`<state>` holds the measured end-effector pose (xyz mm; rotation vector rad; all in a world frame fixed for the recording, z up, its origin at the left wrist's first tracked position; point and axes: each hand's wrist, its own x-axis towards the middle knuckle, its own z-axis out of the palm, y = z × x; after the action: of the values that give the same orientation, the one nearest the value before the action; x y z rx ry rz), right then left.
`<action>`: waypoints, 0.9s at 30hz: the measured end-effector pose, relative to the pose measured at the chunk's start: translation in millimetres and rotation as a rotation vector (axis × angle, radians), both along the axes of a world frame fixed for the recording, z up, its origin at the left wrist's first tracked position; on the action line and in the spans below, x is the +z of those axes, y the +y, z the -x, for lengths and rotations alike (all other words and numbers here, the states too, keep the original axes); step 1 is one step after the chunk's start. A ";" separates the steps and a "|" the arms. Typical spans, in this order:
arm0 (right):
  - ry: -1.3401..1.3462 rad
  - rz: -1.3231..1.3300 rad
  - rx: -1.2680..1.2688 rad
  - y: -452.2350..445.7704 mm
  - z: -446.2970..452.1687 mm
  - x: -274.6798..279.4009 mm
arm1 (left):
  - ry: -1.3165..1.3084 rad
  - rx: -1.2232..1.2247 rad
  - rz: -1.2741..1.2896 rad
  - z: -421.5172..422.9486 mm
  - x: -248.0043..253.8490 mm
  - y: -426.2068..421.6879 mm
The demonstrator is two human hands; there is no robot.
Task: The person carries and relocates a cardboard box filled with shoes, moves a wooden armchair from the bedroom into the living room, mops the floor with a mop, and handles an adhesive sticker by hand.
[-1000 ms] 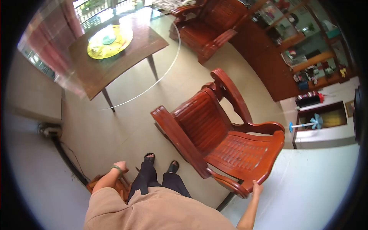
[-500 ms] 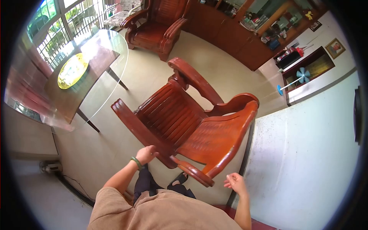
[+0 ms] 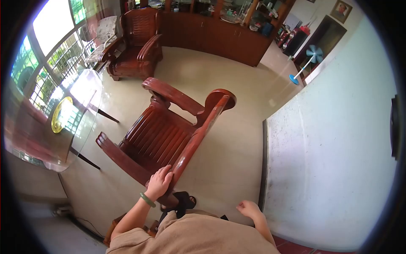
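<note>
A reddish-brown wooden armchair with a slatted seat stands in front of me, its backrest turned toward my right side. My left hand, with a green bangle on the wrist, is closed over the backrest edge near the close armrest. My right hand hangs apart from the chair, beside the low end of the white wall. Its fingers are loosely curled in, with nothing visible in them. My feet in dark shoes show close behind the chair's near corner.
A glass-topped table bearing a yellow-rimmed oval plate stands at the left by the window. A second wooden armchair and a long cabinet stand at the back. A blue fan stands beyond the white wall.
The armchair has shifted left in view, its backrest now seen nearly edge-on. My left hand has moved from beside the armrest onto the backrest. My right hand has lowered slightly and curled its fingers.
</note>
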<state>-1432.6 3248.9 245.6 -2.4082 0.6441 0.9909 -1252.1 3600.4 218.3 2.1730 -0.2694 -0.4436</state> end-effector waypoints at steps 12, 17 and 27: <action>0.039 -0.275 0.221 -99.2 -178.7 -75.5 | 0.302 0.144 0.042 -71.3 4.9 -18.8; -0.021 -0.243 -0.223 -240.9 -193.1 -135.4 | -0.138 0.233 0.075 -211.6 31.5 -151.0; 0.121 0.314 -0.091 -428.9 20.5 -236.6 | -0.682 -0.596 -0.041 -412.4 58.5 -400.8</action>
<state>-1453.1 2820.0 9.0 -2.5704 1.0107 1.0713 -839.7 3199.6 276.8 2.1943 -1.3067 -0.0023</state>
